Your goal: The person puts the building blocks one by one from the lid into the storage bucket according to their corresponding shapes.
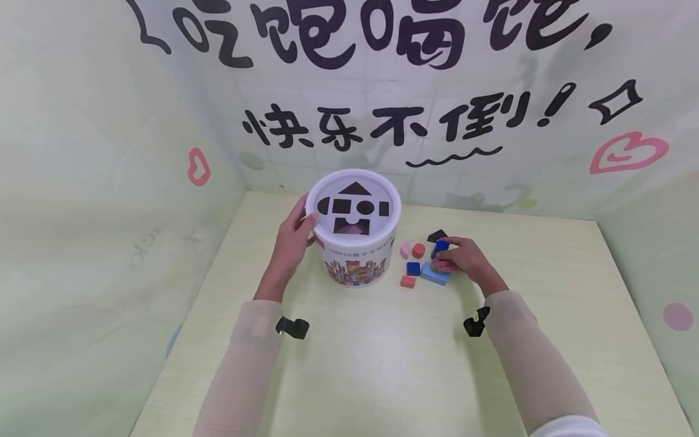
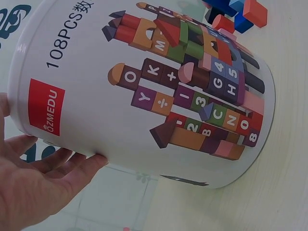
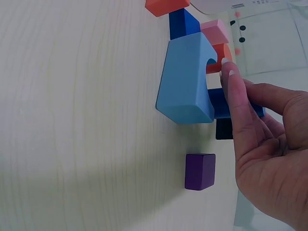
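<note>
A white bucket [image 1: 355,267] with printed block towers stands at the back, its lid [image 1: 327,226] cut with shaped holes. My left hand [image 1: 295,240] holds its left side, thumb at the rim and fingers along the wall [image 2: 53,178]. To the right, my right hand [image 1: 461,258] pinches a dark blue block [image 3: 220,103] between thumb and fingers. Directly by those fingertips lies a light blue block [image 3: 183,77] with a curved notch. A red cylinder [image 1: 418,250] and a pink block [image 1: 405,249] lie beyond it.
Near the light blue block lie another dark blue block [image 1: 413,269] and an orange-red block [image 1: 408,281]. A dark block [image 1: 437,235] is behind the right hand; a purple block [image 3: 199,172] shows in the right wrist view. A lettered wall covering [image 1: 377,158] rises behind the table.
</note>
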{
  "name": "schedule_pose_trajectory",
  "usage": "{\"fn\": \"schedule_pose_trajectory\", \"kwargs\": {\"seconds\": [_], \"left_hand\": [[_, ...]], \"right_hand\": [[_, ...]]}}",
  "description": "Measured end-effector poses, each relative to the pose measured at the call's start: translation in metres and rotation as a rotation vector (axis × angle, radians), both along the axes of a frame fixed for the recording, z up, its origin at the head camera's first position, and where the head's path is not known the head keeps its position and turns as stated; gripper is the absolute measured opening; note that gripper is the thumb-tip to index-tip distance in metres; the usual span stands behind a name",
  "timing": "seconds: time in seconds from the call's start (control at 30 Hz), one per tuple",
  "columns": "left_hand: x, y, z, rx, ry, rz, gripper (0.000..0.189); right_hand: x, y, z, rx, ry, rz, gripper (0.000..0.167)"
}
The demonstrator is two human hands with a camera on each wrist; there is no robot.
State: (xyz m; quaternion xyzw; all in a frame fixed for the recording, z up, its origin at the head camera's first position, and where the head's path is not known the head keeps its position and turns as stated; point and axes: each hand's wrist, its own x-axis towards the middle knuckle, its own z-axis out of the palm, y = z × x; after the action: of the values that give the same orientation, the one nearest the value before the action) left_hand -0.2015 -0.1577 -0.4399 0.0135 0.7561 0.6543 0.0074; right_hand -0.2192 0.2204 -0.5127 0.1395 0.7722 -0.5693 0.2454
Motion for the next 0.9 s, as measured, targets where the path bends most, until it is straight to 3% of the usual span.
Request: {"fn": "schedule_pose_trajectory", "kwargs": {"seconds": [0.43, 0.9], "left_hand": [[-0.001, -0.001, 0.003, 0.005, -0.018, -0.02, 0.052], [0.002, 0.0, 0.004, -0.016, -0.009, -0.004, 0.05]], "right_hand": [[0.003, -0.002, 0.003, 0.01, -0.001, 0.008, 0.059], [0.002, 0.0, 0.026, 0.029, 0.018, 0.01, 0.06]]}}
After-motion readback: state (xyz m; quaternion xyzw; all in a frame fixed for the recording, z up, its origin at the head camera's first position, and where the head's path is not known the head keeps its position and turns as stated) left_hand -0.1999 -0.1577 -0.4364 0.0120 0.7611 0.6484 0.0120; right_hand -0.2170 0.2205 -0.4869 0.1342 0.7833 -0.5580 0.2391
